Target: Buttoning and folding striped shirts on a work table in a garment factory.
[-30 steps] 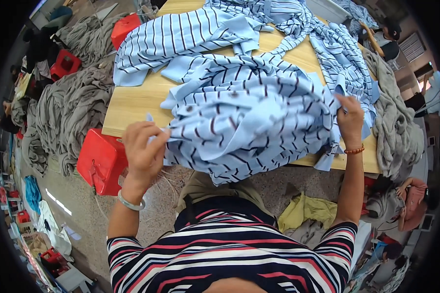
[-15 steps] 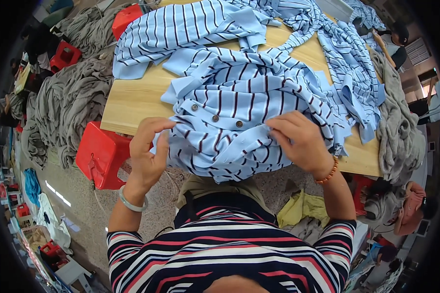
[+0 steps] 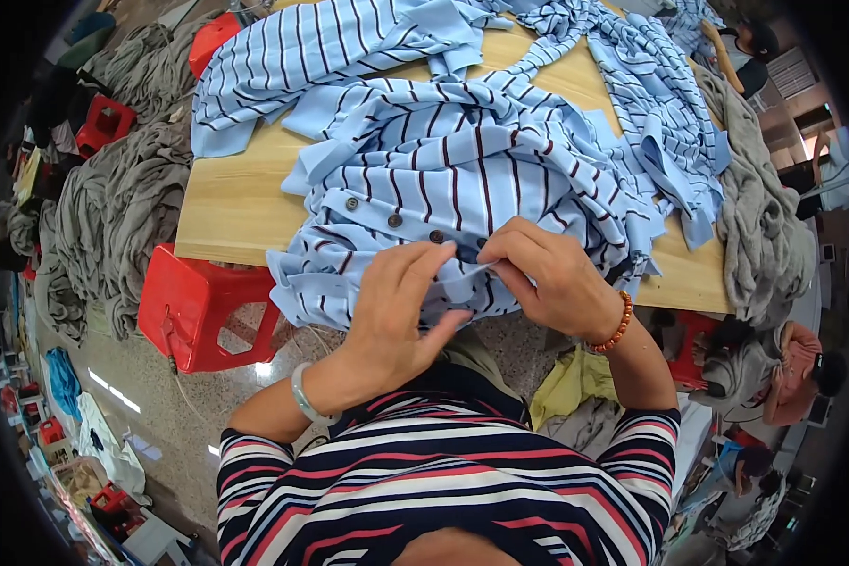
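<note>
A light-blue knit cardigan (image 3: 434,179) with dark vertical stripes lies bunched at the table's near edge, its front part hanging over. Three dark round buttons show in a row along its button band (image 3: 373,209). My right hand (image 3: 552,283) pinches the edge of the other front band between thumb and fingers, just right of the lowest visible button. Close beside it, my left hand (image 3: 391,311) has its fingers stretched out toward that band, thumb well apart. The left fingertips are at the fabric, beside the lowest button.
More striped blue garments (image 3: 321,57) lie across the wooden table (image 3: 222,212). A red stool (image 3: 193,307) stands at the left, near heaped grey fabric (image 3: 127,203). Grey cloth (image 3: 759,217) hangs over the right edge. Yellow cloth (image 3: 575,387) lies below. Other people sit at the far right.
My left hand has moved right, from the cardigan's left side to near my right hand, and its fingers have spread. My right hand has shifted slightly left along the band.
</note>
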The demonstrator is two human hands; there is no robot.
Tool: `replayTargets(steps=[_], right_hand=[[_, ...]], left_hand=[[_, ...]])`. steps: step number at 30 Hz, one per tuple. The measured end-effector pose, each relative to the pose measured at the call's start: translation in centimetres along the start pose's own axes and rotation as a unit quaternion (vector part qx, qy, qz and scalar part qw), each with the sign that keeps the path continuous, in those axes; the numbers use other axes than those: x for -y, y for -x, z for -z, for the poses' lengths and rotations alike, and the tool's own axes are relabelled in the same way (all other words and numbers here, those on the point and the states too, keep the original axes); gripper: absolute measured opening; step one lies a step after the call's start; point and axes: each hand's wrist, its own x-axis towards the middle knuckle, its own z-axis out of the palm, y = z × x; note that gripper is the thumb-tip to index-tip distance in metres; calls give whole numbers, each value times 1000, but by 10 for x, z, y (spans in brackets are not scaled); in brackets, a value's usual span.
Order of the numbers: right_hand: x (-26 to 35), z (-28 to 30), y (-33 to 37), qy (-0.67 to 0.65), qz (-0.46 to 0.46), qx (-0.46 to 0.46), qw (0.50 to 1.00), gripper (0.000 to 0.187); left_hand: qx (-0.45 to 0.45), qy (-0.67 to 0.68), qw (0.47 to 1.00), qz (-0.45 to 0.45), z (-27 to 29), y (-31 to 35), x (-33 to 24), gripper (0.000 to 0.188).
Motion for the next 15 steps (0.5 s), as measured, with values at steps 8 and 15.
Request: replayTargets(steps=[8, 15], right_hand=[[11, 0, 14, 4, 53, -3, 999, 20], [18, -3, 22, 73, 82, -80, 991, 26]], left_hand=[[34, 125, 989, 65, -24, 1, 1, 28], [210, 206, 917, 268, -13, -6, -3, 34]])
